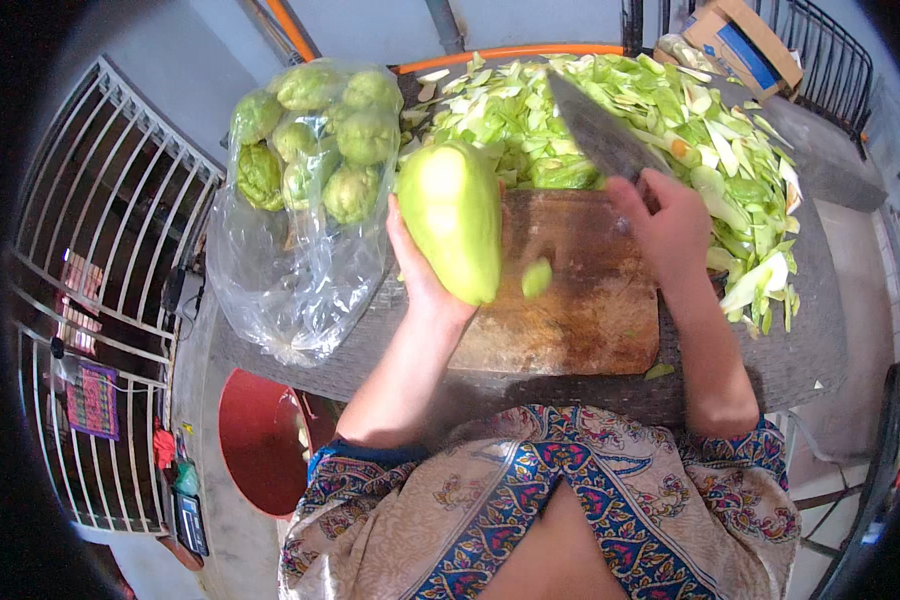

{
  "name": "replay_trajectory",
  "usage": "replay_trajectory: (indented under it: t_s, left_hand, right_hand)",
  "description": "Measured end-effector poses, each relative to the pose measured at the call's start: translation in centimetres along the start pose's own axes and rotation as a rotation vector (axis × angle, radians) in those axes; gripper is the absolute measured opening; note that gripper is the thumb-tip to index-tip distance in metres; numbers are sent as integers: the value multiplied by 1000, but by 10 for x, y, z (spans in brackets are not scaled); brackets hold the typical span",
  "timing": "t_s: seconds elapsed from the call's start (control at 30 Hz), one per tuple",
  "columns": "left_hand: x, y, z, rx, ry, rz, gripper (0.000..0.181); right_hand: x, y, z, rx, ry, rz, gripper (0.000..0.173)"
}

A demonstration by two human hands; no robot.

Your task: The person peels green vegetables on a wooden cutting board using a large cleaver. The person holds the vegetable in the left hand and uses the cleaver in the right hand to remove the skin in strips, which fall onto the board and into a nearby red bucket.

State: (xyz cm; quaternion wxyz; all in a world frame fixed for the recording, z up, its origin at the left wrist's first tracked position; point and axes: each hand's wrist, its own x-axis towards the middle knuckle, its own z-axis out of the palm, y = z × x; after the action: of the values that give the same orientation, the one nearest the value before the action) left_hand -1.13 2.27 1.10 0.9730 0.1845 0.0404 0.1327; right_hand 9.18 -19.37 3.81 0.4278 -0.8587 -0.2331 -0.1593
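My left hand (427, 277) holds a large, pale green fruit (454, 225), smooth and partly peeled, upright above the left part of a worn wooden cutting board (570, 330). My right hand (667, 221) grips the handle of a wide-bladed kitchen knife (604, 127), its dark blade pointing up and left, apart from the fruit. A small green piece (537, 278) shows over the board between my hands. Behind the board lies a broad heap of green and white peelings (645, 90), which reaches down the right side past my right hand.
A clear plastic bag (300, 255) of chayotes (364, 135) lies at the table's left. Below the left edge of the table (810, 285) stands a red bucket (259, 442). A cardboard box (742, 45) is at the back right, beside a black metal rack (832, 60).
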Motion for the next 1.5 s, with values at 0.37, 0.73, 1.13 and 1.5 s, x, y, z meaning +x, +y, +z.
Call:
replay_trajectory:
  t_s: [0.37,0.73,1.13,1.5]
  left_hand:
    - [-7,-15,4,197,-191,-93,74]
    - [-15,-24,16,373,-60,46,79]
    - [-26,-21,19,98,0,-69,84]
    - [-13,-22,10,374,-118,42,78]
  right_hand:
    - [-62,-56,16,103,-160,-616,55]
    - [-71,-57,24,120,-92,-738,58]
    - [1,-1,3,-55,18,-12,58]
    - [-70,-60,15,202,-98,-691,58]
